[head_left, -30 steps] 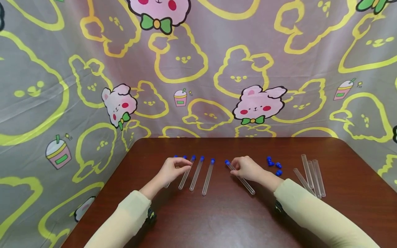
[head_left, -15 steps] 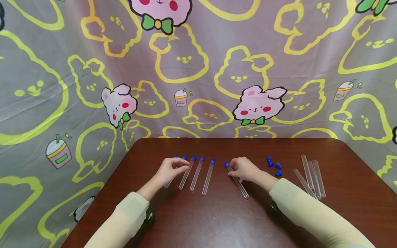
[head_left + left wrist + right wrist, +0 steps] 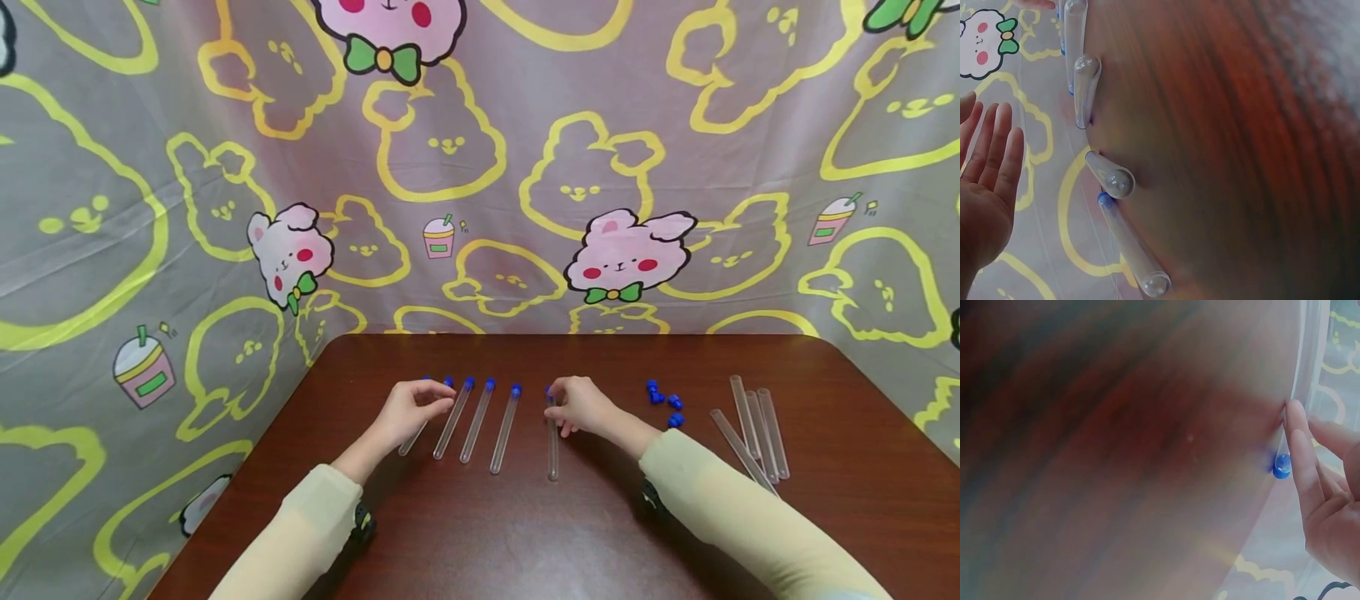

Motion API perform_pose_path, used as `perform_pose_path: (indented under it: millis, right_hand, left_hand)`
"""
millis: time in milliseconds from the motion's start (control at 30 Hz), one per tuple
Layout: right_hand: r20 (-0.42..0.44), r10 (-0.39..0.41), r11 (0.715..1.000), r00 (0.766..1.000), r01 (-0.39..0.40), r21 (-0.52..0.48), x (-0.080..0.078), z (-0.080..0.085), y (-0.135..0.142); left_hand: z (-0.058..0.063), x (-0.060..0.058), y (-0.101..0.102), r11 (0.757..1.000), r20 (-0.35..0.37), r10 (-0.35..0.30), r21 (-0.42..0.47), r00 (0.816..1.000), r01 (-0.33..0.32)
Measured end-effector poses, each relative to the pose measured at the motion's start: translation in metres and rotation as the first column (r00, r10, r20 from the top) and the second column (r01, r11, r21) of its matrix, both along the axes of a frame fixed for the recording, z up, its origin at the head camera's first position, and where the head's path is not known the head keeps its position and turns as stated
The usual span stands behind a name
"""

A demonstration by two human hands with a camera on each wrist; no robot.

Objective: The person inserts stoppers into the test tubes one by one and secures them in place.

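Note:
My right hand [image 3: 588, 406] pinches a clear test tube [image 3: 553, 458] near its blue-capped end. The tube lies almost straight towards me, its rounded end nearest. In the right wrist view, thumb and fingers meet close by a blue cap [image 3: 1282, 467]. My left hand [image 3: 414, 410] hovers over the leftmost capped tubes, fingers loosely extended and holding nothing; part of those tubes is hidden beneath it. Several blue-capped test tubes [image 3: 504, 433] lie side by side between the hands. The left wrist view shows that hand [image 3: 988, 194] apart from the tubes [image 3: 1135, 256].
Loose blue caps [image 3: 676, 402] sit right of my right hand. Farther right lie several uncapped clear tubes [image 3: 772, 433], one slanting across, its lower end by the right sleeve [image 3: 720, 483]. A patterned curtain [image 3: 495, 183] rises behind the brown table [image 3: 525, 533].
The right hand has shifted slightly left and swung the tube's rounded end left, turning it from slanted to nearly straight. The left hand has hardly moved.

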State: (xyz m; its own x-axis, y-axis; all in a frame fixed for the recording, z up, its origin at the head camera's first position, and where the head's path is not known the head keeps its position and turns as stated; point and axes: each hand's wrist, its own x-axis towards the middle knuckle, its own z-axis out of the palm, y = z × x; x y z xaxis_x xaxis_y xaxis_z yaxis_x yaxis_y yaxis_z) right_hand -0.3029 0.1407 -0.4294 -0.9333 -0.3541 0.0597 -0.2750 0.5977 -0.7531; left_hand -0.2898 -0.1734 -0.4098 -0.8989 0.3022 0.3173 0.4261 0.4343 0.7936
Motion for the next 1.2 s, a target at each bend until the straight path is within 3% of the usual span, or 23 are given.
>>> perform_pose_path:
  millis: [233,400,700,1000,1200]
  right_hand:
    - [-0.023,0.03,0.999,0.999,-0.031,-0.017,0.001,-0.001,0.003]
    - [-0.016,0.048,0.999,0.999,-0.048,-0.004,0.004,0.002,0.011]
    - [-0.078,0.094,0.993,0.993,-0.087,0.084,0.021,0.015,0.039]
    - [-0.172,0.089,0.988,0.981,-0.065,0.143,0.038,0.027,0.077]
    - [-0.246,0.079,0.977,0.966,-0.026,0.21,0.049,0.031,0.104]
  left_hand:
    - [0.001,-0.002,0.003,1.0,0.005,-0.03,0.006,1.0,0.029]
    - [0.003,-0.003,0.014,0.997,-0.016,-0.061,-0.038,0.998,0.061]
    - [0.011,-0.004,0.048,0.979,0.031,-0.146,-0.142,0.989,0.149]
    - [0.012,-0.012,0.082,0.934,-0.014,-0.274,-0.242,0.962,0.263]
    - [0.013,-0.015,0.106,0.93,-0.022,-0.282,-0.254,0.959,0.267]
